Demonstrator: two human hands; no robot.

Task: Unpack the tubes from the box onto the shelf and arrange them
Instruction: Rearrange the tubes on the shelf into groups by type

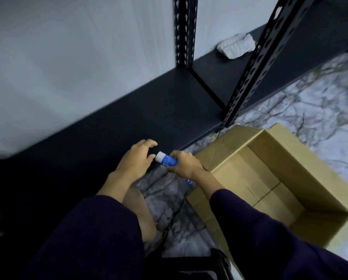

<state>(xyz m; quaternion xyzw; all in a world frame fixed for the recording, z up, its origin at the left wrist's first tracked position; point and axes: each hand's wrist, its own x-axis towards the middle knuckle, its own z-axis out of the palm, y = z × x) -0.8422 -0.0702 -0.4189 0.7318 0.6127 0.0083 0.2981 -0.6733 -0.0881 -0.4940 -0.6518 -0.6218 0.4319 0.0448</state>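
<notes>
My right hand grips a blue tube with a white cap, cap pointing left, just above the front edge of the low dark shelf. My left hand hovers beside the cap with fingers spread and loosely bent, holding nothing. The open cardboard box stands on the floor to the right of my hands; the part of its inside that I can see holds no tubes. A bit of blue shows under my right wrist.
Black perforated shelf posts rise at the shelf's middle. A white crumpled cloth lies further along the shelf at the right. The floor is grey marbled. A pale wall backs the shelf.
</notes>
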